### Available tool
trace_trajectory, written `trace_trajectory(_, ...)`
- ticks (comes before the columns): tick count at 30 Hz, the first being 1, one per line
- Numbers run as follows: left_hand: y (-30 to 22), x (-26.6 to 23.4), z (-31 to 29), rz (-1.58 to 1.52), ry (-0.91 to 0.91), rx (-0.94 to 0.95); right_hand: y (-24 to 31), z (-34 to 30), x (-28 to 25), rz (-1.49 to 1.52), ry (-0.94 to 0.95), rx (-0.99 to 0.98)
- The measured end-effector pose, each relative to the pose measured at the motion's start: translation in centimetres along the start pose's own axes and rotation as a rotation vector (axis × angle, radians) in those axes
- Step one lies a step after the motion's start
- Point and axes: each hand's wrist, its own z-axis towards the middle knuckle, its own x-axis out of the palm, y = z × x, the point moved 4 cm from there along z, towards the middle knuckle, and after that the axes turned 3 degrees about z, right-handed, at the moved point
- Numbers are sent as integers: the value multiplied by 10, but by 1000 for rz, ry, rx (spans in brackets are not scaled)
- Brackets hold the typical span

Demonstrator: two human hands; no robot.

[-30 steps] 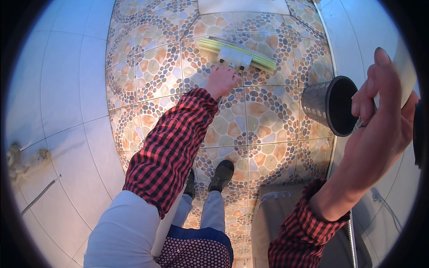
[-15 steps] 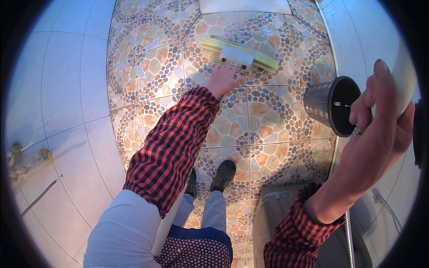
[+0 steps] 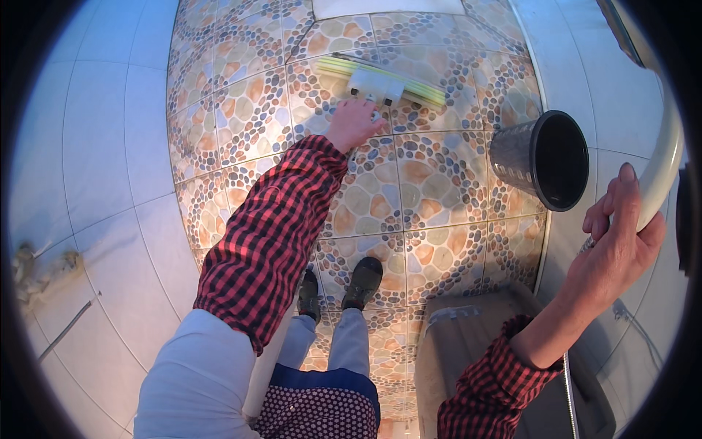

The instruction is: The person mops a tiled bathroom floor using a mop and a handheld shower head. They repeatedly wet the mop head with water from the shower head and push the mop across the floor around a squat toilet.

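Observation:
My left hand is closed around the pole of a sponge mop, just behind its head. The sponge mop has a white centre block and a yellow-green strip, and its head rests slanted on the pebble-patterned floor. A pale length of its pole shows under my left arm. At the right, my right hand grips a cream shower head by its handle, thumb stretched along it. The spray end is raised toward the upper right rim, partly cut off. A metal hose hangs below my right wrist.
A black waste bin leans at the right wall, its mouth toward me. Nearer stands a large grey-brown container with tape on its edge. White tiled walls close in on both sides. My shoes are on the tiles below.
My right hand has moved lower and farther from the view, and the shower head's spray end has come into sight. My left hand keeps hold of the sponge mop; the whole view has shifted slightly.

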Motion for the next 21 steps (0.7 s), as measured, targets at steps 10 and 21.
trace_trajectory(10, -7, -5, 2, 8, 5, 1, -18, 9, -35, -122, -117, -25)
trace_trajectory(21, -29, -48, 17, 44, -38, 35, -10, -10, -13, -132, -44, -1)
